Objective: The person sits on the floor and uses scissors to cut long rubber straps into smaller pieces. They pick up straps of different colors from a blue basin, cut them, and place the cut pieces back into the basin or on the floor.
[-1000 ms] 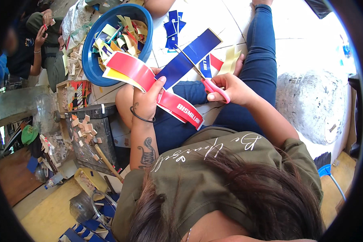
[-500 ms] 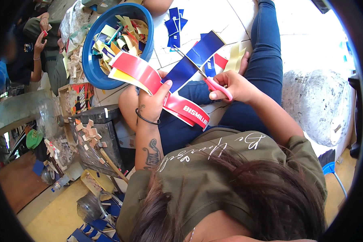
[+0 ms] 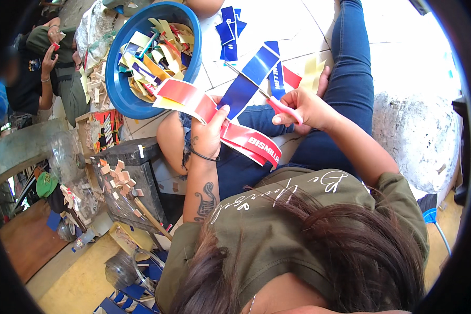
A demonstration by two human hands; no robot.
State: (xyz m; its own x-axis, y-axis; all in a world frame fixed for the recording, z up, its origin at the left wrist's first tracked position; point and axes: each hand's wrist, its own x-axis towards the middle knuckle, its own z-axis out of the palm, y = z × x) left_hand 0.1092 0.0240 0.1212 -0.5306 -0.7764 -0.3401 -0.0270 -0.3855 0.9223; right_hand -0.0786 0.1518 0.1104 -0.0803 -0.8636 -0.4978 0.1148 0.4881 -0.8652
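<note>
My left hand (image 3: 210,131) is closed on several glossy strips, its thumb pressed on top. Among them are a red strip with a pale underside (image 3: 186,96), which sticks out to the left, and red strips with white lettering (image 3: 254,144), which hang toward my lap. A blue strip (image 3: 252,72) slants up and right from the same hand. My right hand (image 3: 314,111) grips the pink handles of a pair of scissors (image 3: 283,108). The scissor blades lie across the blue strip, slightly apart. Just beyond them are a lettered blue strip (image 3: 276,73) and a red piece.
A blue tub (image 3: 196,57) full of colored offcuts stands at the upper left. Several blue pieces (image 3: 227,32) lie on the white tiles (image 3: 303,23). A dark box (image 3: 136,178) topped with small wooden blocks is on my left. A person (image 3: 42,68) sits at the far left.
The blue strip's far end has swung upward and left, and more of the lettered blue strip behind it shows. Both hands keep their grips. The whole view has shifted slightly.
</note>
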